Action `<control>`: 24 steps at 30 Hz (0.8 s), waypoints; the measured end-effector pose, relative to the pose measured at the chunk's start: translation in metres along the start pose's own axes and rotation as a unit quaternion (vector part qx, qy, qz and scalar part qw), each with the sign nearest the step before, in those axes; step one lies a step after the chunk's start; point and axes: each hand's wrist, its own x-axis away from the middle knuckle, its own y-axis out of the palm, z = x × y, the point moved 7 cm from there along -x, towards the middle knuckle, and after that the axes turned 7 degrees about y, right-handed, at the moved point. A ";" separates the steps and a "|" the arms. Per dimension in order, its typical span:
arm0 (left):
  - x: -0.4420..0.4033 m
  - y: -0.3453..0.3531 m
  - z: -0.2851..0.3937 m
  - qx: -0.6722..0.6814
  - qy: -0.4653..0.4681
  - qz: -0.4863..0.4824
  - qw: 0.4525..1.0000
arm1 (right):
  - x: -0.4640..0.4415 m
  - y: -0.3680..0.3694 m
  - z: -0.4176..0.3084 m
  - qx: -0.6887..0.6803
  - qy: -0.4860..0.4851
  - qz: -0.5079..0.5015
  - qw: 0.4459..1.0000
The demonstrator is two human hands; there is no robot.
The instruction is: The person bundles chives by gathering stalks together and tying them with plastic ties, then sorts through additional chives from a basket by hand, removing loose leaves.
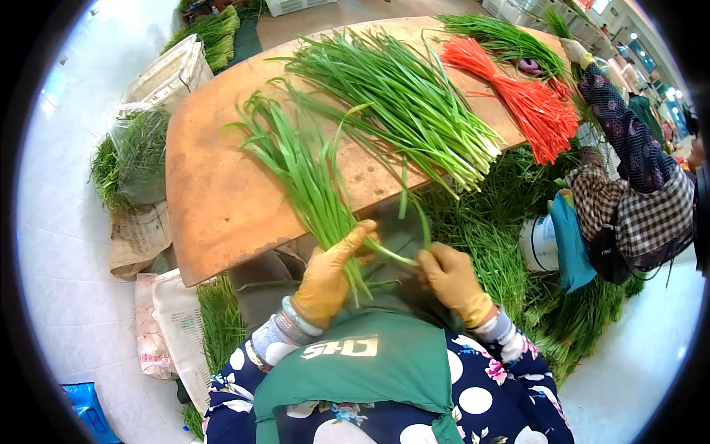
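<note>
From here: white lettering on green apron at table's near edge, creased, not surely legible. Brown sack left of table: print too small.

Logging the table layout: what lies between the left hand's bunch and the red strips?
Between that bunch and the strips, the head view shows another pile of greens.

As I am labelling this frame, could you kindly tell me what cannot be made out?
Head view: fingers of the left hand, partly hidden by the leaf bundle.
Head view: part of the white bucket, hidden by the blue cloth.
Head view: part of the blue packet, cut off by the dark lens border.
</note>
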 end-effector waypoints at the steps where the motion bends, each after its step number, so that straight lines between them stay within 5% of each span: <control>1: 0.000 -0.002 -0.003 0.051 -0.026 0.004 0.998 | 0.011 -0.019 -0.002 0.130 -0.069 0.059 0.987; 4: 0.004 -0.009 0.002 0.154 -0.085 0.009 0.984 | 0.040 -0.078 0.068 0.292 0.025 0.144 0.945; 5: 0.009 -0.012 0.008 0.162 -0.114 0.034 0.980 | 0.047 -0.096 0.098 0.349 0.125 0.141 0.918; 7: 0.010 -0.017 0.018 0.272 -0.152 -0.016 0.950 | 0.061 -0.129 0.217 0.546 0.352 -0.025 0.760; 8: 0.014 -0.013 0.029 0.365 -0.183 -0.077 0.909 | 0.068 -0.131 0.244 0.596 0.343 -0.110 0.717; 12: 0.015 -0.013 0.066 0.365 -0.130 -0.122 0.914 | 0.025 -0.076 0.083 0.364 0.029 0.069 0.928; 14: 0.016 -0.005 0.085 0.370 -0.087 -0.192 0.905 | 0.017 -0.064 -0.022 0.305 -0.201 0.193 0.911; 16: 0.022 0.006 0.112 0.369 -0.033 -0.213 0.904 | 0.014 -0.057 -0.084 0.323 -0.332 0.243 0.852; 18: 0.024 0.008 0.128 0.359 0.016 -0.267 0.894 | -0.001 -0.050 -0.115 0.419 -0.339 0.277 0.795; 20: 0.019 -0.005 0.119 0.357 0.008 -0.237 0.904 | -0.036 -0.043 -0.100 0.548 -0.232 0.232 0.770; 24: 0.007 -0.040 0.088 0.318 -0.021 -0.124 0.940 | -0.068 -0.034 -0.085 0.520 -0.237 0.139 0.809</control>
